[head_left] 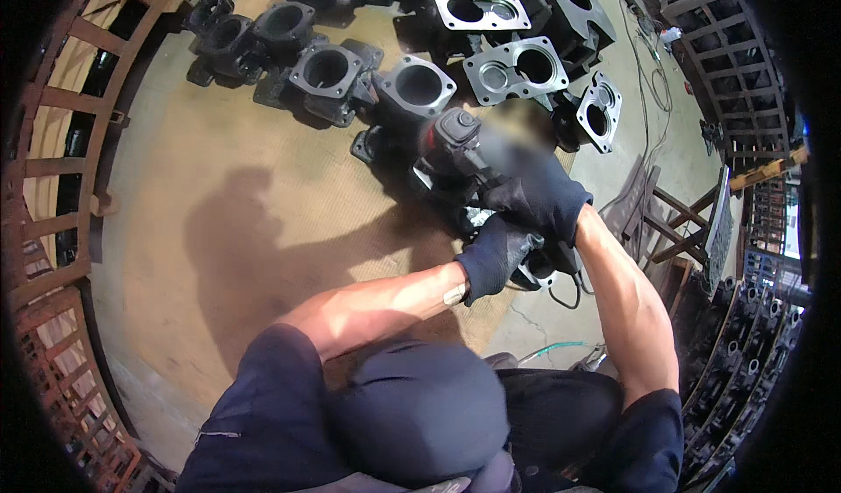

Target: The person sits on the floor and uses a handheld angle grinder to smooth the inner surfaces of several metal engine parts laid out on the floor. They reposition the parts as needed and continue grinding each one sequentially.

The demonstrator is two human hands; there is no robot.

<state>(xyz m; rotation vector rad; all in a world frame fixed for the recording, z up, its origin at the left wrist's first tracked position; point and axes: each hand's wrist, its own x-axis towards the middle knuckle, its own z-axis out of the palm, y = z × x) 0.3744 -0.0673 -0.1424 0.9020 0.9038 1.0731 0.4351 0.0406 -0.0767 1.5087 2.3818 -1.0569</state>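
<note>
A red and black power tool [454,142] is in front of me, over a dark metal casting [434,191]. My right hand [539,197], in a dark glove, is closed round the tool's body. Just below it, my left hand [498,256], gloved too, is curled closed at the tool's rear part; its fingertips are partly hidden. A black cord [569,300] loops down beside the hands. Past the tool, a blurred patch hides what lies there. Beyond it stand castings with bright machined flanges, among them a round-bored one [419,85] and a two-holed one [517,72].
Several more castings [326,70] stand in a row at the far left on a tan mat [166,230]. Rusty metal crates [66,221] line the left side. At right are a dark metal stand [683,217], cables [648,63] on the floor and stacked parts [736,344].
</note>
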